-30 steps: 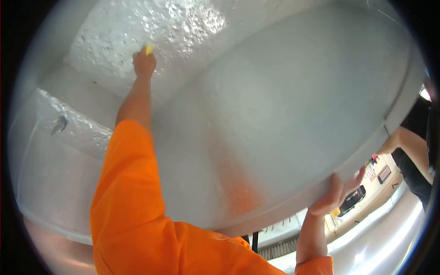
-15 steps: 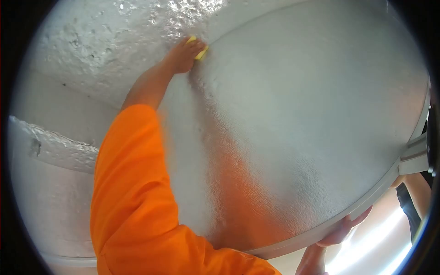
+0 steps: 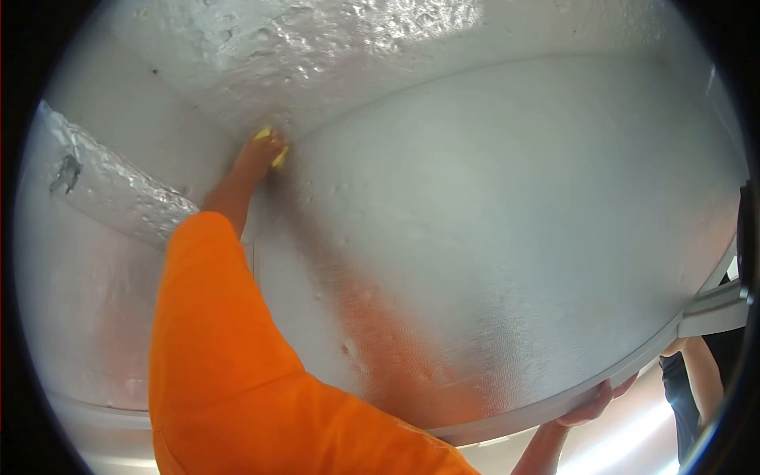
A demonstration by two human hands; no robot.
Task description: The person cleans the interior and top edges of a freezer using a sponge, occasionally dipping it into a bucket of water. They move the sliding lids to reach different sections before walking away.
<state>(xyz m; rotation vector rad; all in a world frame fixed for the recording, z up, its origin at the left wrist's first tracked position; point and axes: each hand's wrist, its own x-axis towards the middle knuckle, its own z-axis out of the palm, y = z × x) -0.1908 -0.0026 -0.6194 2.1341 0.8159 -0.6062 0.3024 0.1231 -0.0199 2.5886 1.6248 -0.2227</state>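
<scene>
Up at the inner corner, my left hand (image 3: 269, 150) has its fingers closed over a yellow pad (image 3: 279, 157), whose ends stick out on both sides. It presses the pad where the smooth grey curved panel (image 3: 491, 206) meets the rough, shiny surface (image 3: 340, 39). The orange sleeve (image 3: 229, 317) covers part of the left side. At the lower right, my right hand (image 3: 587, 408) grips the panel's pale rim (image 3: 507, 427) from outside; its fingers are partly hidden behind the rim.
Crumpled silvery tape (image 3: 119, 174) runs along the left wall (image 3: 87, 293). A grey bracket (image 3: 712, 317) joins the rim at the right. Beyond it show a co-worker's bare arm (image 3: 701, 372) and dark clothing. A bright light strip (image 3: 617, 439) shines below the rim.
My left hand and the yellow pad now appear lower and farther left in the view. The view has shifted, showing more of the rough surface. My right hand stays on the rim.
</scene>
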